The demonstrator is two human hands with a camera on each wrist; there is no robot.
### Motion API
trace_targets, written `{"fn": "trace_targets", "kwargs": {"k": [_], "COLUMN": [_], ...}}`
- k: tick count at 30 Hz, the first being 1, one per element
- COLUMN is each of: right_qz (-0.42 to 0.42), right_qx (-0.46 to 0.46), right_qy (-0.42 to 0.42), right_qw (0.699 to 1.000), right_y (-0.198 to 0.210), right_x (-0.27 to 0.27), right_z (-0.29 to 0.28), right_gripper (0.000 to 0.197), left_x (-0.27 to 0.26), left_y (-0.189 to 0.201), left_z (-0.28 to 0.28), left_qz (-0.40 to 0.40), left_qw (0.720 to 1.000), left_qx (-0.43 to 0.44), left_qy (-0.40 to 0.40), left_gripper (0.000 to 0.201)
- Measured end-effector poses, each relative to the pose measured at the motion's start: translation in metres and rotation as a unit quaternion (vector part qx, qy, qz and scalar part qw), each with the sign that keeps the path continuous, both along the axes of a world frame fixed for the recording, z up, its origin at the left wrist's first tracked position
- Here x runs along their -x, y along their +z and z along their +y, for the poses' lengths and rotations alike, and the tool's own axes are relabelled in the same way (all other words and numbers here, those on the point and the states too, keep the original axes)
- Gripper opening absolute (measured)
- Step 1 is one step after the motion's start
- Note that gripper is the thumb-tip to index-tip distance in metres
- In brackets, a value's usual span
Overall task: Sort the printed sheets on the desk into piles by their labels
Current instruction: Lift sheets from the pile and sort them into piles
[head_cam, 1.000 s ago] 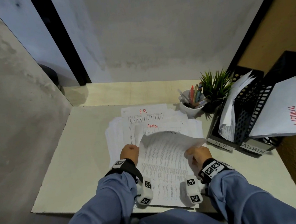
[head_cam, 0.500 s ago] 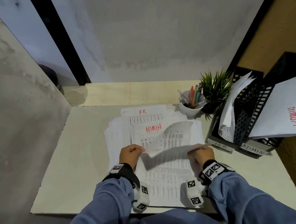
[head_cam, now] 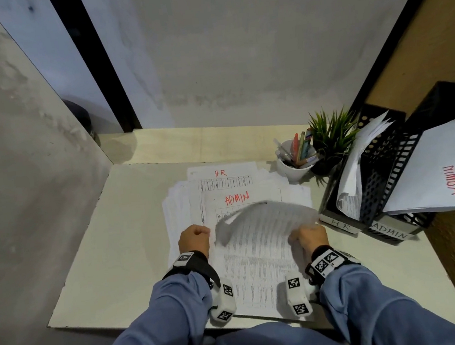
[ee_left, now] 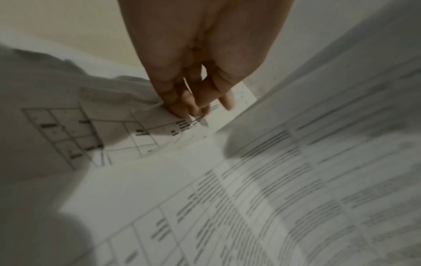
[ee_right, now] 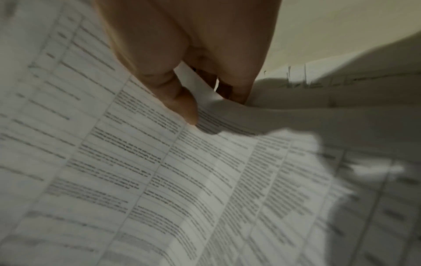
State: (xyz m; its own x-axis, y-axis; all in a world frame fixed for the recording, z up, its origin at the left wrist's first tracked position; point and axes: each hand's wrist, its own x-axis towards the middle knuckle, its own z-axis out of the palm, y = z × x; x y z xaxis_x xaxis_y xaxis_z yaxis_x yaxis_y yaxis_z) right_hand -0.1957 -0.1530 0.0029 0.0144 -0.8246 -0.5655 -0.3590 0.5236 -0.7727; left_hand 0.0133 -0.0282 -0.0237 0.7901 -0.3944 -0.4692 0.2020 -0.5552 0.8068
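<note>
A spread of printed sheets lies mid-desk; one (head_cam: 220, 173) is marked H.R in red, and the one (head_cam: 237, 198) in front of it is marked ADMIN. My right hand (head_cam: 309, 236) pinches the right edge of a densely printed top sheet (head_cam: 265, 219), which arches up, blurred, over the pile. In the right wrist view the hand (ee_right: 212, 104) has its thumb on the sheet (ee_right: 159, 162) and fingers under it. My left hand (head_cam: 195, 239) sits at the pile's left edge; in the left wrist view its curled fingers (ee_left: 193, 106) pinch the gridded ADMIN sheet (ee_left: 136, 129).
Two black mesh file trays stand at the right, labelled H R (head_cam: 341, 224) and ADMIN (head_cam: 390, 233), both holding papers. A white pen cup (head_cam: 295, 169) and a small plant (head_cam: 332, 138) stand behind the pile. Bare desk (head_cam: 117, 254) lies to the left; walls close in.
The left hand has let go of the top sheet's corner and dropped to the ADMIN sheet. The sheet, held by the right hand alone, swings rightward, baring the ADMIN label.
</note>
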Motion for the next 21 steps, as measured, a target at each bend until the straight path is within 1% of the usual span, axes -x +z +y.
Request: {"fn": "trace_targets", "kwargs": {"k": [1,3,5,6,8,10,13,14,16,19,21], "right_qz": [0.002,0.003,0.001,0.009,0.042,0.054,0.072,0.071,0.063,0.031,0.003], "right_qx": [-0.009,-0.027,-0.028,-0.026,-0.028,-0.035,-0.039,-0.037,-0.037,-0.035,-0.040], "right_qy": [0.005,0.003,0.018,0.043,0.094,0.111,0.116,0.118,0.123,0.114,0.091], "right_qw": [1.000,1.000,0.999,0.999,0.994,0.992,0.990,0.990,0.990,0.992,0.995], "right_y": [-0.002,-0.014,-0.026,-0.030,-0.032,-0.029,-0.027,-0.031,-0.032,-0.027,-0.024], "right_x": [-0.001,-0.003,-0.003,-0.002,0.002,0.004,0.006,0.007,0.007,0.007,0.005], "right_z": [0.001,0.002,-0.001,-0.004,-0.008,-0.011,-0.013,-0.015,-0.015,-0.013,-0.009], "right_gripper": [0.023,0.018,0.013,0.014,0.020,0.022,0.012,0.012,0.019,0.015,0.018], "left_x": [-0.002,-0.004,-0.004,-0.004,-0.002,0.000,0.002,0.001,0.000,-0.003,-0.006], "left_y": [0.001,0.001,0.005,0.004,0.007,0.010,0.008,0.008,0.006,0.006,0.007], "left_z": [0.000,-0.002,-0.004,-0.006,-0.007,-0.006,-0.004,-0.003,0.000,0.004,0.008], "left_qz": [-0.009,0.014,0.036,0.034,0.036,0.042,0.004,-0.009,-0.042,-0.106,-0.146], "left_qw": [1.000,0.999,0.998,0.997,0.997,0.997,0.997,0.998,0.997,0.990,0.984], "left_qx": [-0.027,-0.046,-0.050,-0.054,-0.033,-0.005,-0.013,-0.013,-0.008,-0.016,-0.009], "left_qy": [-0.001,0.006,-0.010,-0.033,-0.058,-0.062,-0.071,-0.069,-0.071,-0.092,-0.100], "left_gripper": [0.028,0.022,0.024,0.024,0.018,0.019,0.028,0.029,0.025,0.012,0.016]}}
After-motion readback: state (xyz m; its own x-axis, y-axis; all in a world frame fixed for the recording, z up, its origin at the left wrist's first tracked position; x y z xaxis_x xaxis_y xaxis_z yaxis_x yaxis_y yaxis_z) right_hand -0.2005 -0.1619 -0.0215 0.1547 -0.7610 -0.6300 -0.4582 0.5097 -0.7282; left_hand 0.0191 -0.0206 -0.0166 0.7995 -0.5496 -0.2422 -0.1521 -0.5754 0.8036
